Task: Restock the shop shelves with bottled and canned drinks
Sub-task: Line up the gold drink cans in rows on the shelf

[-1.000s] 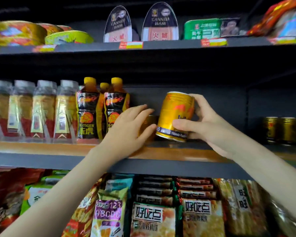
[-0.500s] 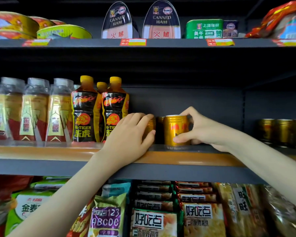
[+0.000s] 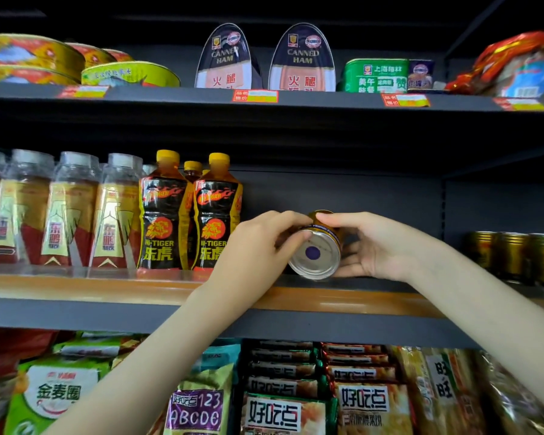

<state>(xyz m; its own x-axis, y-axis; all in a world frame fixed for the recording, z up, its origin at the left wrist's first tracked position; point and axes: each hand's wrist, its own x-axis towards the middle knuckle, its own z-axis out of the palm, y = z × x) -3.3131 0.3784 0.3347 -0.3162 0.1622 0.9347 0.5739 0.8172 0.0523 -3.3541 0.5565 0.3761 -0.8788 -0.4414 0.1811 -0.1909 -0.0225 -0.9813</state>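
Left grip (image 3: 261, 246): fingers and thumb curled round the left side of the gold can (image 3: 314, 254), the thumb tip on its base rim.
Right grip (image 3: 380, 246): cupped on the can's right side, fingertips on top, thumb beneath; holding it too.
Can's place: between the two grips, tipped over so its silver base faces the camera, just above the middle shelf (image 3: 107, 287); whether it touches the board cannot be told.
Cans in hand: one.
Hi-Tiger bottles (image 3: 159, 221): just left of the left grip; three yellow caps plainly seen.
Clear-capped bottles (image 3: 73, 215): four across the front, the leftmost cut off.
Gold cans at right (image 3: 515, 255): three, well apart from the grips.
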